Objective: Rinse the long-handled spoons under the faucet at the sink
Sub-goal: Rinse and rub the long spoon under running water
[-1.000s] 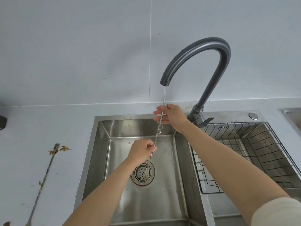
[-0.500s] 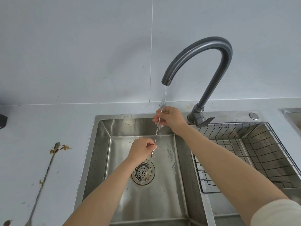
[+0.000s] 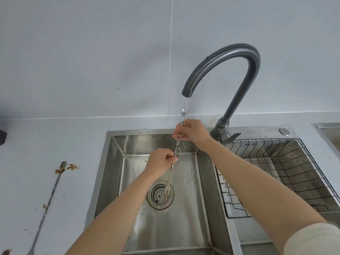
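A long twisted-handle metal spoon (image 3: 177, 146) stands nearly upright over the steel sink (image 3: 110, 162). Its small bowl (image 3: 183, 111) reaches the thin stream falling from the dark curved faucet (image 3: 237, 57). Its forked end (image 3: 167, 192) hangs above the drain strainer (image 3: 160, 194). My right hand (image 3: 190, 132) grips the upper handle. My left hand (image 3: 160, 162) pinches the handle lower down. A second long spoon (image 3: 48, 205), dirty with brown bits, lies on the counter to the left.
A black wire rack (image 3: 287, 173) sits in the right basin. The faucet lever (image 3: 230, 138) and a round button (image 3: 284, 131) are on the sink deck. Another sink edge (image 3: 327, 129) shows far right; a dark object (image 3: 2, 138) sits far left.
The spoon has been raised, so its small bowl now rises above my right hand into the water stream. Both hands keep their grip.
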Tool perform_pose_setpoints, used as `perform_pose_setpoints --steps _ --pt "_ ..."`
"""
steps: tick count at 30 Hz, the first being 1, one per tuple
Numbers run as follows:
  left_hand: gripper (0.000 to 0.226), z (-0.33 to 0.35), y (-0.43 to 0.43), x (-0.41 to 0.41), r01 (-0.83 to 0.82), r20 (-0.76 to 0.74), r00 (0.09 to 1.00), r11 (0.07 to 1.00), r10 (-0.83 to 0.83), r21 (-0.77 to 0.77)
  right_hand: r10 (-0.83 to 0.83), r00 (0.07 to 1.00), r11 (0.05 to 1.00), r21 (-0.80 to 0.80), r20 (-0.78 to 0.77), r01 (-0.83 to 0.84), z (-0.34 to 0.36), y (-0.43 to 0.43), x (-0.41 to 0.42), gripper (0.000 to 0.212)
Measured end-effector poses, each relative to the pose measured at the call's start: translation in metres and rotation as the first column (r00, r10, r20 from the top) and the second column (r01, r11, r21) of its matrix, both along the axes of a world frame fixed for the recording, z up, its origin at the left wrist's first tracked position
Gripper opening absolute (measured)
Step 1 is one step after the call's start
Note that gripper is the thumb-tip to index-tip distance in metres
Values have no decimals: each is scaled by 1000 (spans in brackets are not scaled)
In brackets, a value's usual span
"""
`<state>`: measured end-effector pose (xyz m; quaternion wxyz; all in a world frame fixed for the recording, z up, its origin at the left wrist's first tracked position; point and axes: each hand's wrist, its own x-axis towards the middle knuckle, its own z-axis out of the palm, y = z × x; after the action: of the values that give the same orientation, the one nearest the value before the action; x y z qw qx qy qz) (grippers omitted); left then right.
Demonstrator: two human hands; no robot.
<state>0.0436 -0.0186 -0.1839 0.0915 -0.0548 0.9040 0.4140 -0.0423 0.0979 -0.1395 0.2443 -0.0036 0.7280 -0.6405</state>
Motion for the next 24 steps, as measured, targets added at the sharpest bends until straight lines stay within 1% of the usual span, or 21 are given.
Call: perform_pose_setpoints --steps 2,5,8,9,10,13,14,17,20,22,24 --pt "17 -1 1 0 -1 -2 1000 1000 1 4 -19 1000 999 -44 8 19 2 4 -3 17" --pt "19 -2 2 0 -7 -4 1000 1000 7 9 -49 999 999 -21 7 49 3 6 -4 15" --pt "21 -4 4 1 4 -11 1000 1000 -4 -4 -111 994 994 26 10 111 2 5 -4 30" --pt "21 -5 4 2 5 -10 1000 1000 -5 -10 -120 993 992 30 7 119 1 4 -4 31" --pt "21 -6 5 2 3 -10 1000 1000 -3 -18 -123 992 992 24 8 123 0 5 -3 28" --pt "21 -9 5 3 -3 -5 1000 999 3 -40 -93 996 995 -20 18 93 -1 5 -1 9" --pt "20 -9 5 3 -6 0 1000 999 6 -48 -72 997 997 -21 11 73 -1 5 -1 10" --pt "19 -11 5 3 -35 7 999 998 36 -50 -32 999 999 12 -8 32 1 4 -2 22" --pt "19 -11 5 4 -78 -6 997 995 78 -56 -72 997 997 26 8 71 2 1 -3 20" --pt "21 -11 6 3 -89 -18 996 993 88 -74 -98 995 994 56 3 98 2 -2 -3 24" --pt "22 -11 6 2 -84 -20 996 992 82 -98 -113 993 993 34 21 112 3 -3 -1 24"
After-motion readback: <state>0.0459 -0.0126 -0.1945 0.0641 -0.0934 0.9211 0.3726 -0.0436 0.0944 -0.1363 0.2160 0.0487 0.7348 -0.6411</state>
